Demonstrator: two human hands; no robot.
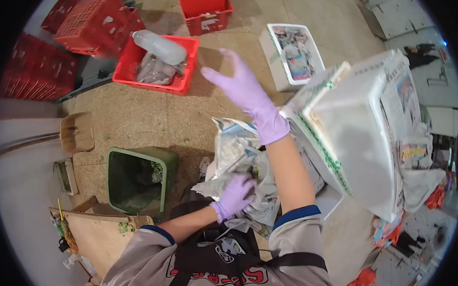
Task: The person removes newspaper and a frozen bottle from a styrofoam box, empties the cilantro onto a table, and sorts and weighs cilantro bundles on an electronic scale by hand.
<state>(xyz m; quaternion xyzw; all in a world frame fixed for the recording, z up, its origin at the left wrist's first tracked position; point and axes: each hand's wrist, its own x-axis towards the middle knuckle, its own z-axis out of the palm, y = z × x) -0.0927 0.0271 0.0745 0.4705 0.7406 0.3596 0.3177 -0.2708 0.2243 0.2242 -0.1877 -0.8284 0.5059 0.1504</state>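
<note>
White wrapping [234, 152] partly behind left hand [233, 197]

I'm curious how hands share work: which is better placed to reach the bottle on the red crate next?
Probably the right hand: it is raised, open, seemingly empty, and nearer the bottle and red crate. The left hand is down at the crumpled wrapping.

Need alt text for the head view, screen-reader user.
A purple-gloved left hand touches crumpled, printed white wrapping near the wearer's lap, while the purple-gloved right hand is raised, fingers spread. Beyond are a red plastic crate with a large translucent plastic bottle and an open white foam box; an open green plastic bin is at left.
</note>
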